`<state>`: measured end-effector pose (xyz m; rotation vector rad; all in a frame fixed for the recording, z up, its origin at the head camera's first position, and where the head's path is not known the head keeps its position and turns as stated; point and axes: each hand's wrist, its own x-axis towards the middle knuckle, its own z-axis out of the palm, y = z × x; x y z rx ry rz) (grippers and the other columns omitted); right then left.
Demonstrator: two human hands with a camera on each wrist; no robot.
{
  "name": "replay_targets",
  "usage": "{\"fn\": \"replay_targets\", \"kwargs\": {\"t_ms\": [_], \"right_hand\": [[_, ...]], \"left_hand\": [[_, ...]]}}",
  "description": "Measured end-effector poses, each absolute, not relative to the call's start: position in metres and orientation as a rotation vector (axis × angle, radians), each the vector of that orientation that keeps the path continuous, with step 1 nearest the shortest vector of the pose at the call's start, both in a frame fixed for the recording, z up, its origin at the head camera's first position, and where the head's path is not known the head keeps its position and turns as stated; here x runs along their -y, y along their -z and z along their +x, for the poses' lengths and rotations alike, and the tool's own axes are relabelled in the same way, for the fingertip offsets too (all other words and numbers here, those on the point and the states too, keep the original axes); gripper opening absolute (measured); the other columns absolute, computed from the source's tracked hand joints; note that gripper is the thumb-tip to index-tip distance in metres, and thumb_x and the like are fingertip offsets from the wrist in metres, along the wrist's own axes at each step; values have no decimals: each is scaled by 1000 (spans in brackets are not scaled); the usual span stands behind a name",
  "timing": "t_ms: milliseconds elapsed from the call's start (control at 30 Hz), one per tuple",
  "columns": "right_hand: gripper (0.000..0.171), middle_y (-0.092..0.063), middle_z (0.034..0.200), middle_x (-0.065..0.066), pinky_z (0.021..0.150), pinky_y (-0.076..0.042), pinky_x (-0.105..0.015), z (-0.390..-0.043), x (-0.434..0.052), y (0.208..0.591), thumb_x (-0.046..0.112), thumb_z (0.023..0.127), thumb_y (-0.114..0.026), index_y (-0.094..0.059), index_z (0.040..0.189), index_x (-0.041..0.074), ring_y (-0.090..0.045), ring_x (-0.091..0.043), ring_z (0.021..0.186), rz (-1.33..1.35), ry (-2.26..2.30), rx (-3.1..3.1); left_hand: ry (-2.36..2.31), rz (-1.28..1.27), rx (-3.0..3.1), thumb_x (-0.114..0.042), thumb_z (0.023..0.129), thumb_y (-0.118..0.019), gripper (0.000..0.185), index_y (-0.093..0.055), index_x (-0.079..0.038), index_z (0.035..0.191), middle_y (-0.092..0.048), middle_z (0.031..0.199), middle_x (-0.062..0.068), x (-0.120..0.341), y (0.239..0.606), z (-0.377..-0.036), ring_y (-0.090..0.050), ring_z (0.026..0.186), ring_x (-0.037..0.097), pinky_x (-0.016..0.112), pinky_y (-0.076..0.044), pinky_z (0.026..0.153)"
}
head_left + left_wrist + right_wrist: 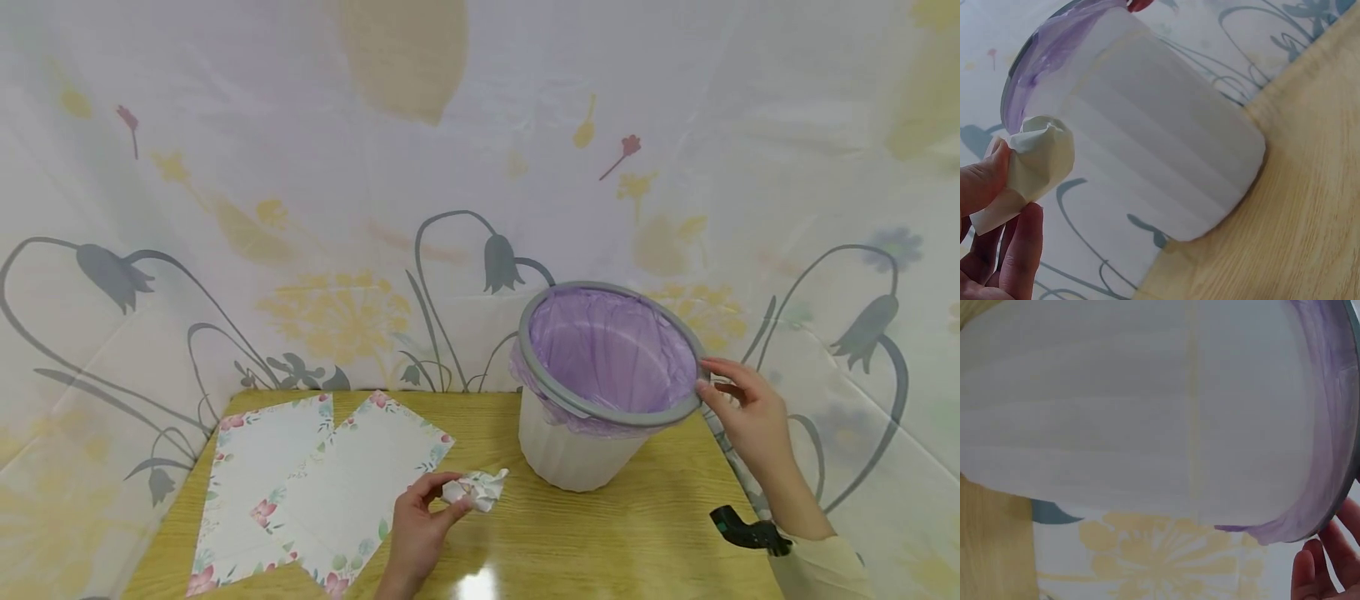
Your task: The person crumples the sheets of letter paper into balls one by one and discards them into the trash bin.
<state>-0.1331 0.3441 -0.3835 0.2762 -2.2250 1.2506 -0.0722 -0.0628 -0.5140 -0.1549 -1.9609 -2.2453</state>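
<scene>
Working from the left, I see two flat sheets of white paper with floral borders [300, 492] lying on the yellow wood-grain surface [600, 542], just to the left of my left hand [416, 529]. That hand pinches a crumpled ball of white paper [476, 487] between thumb and fingertips, low over the surface; the left wrist view shows the ball [1038, 159] clamped by the thumb above and a finger [1019, 250] below.

To the right of the ball, and near it, is the white ribbed plastic bin with a grey rim ring and a purple liner bag [607, 354], tilted so its mouth faces me. My right hand [750, 412] holds it at the far right edge of the rim, fingers curled around the grey ring; the right wrist view shows fingertips [1310, 569] at that rim.

To do this well, I judge the ball should rise clear above the near rim before the pinch loosens, so it falls onto the liner, while the right hand keeps the tilted bin steady on its base edge.
</scene>
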Motion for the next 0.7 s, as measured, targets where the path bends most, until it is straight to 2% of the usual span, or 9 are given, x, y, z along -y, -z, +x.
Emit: {"fn": "replay_targets", "kwargs": {"t_ms": [267,533,700], "right_hand": [[27,-55,123,8,93,-40,-10,-140,-345,391,-10,92,-64,-61,117,-19,-49,-3,114,259,-1292,2225],[23,-56,119,0,96,-40,-14,-139,-337,391,-18,90,-59,-59,113,-25,-50,-10,115,288,-1419,2095],[23,-57,115,-4,97,-42,-15,-142,-336,394,-22,88,-58,-57,111,-27,-52,-12,112,327,-1515,1998]], "left_hand": [[2238,-224,1956,1,78,-81,29,-71,0,106,-67,96,14,67,505,-84,-59,82,13,27,-59,66],[2158,-512,1918,4,84,-76,28,-69,2,111,-64,104,18,69,477,-114,-62,91,17,31,-60,71],[2109,-555,1917,5,83,-77,29,-69,4,111,-64,106,19,64,452,-129,-61,91,16,30,-60,72]]}}
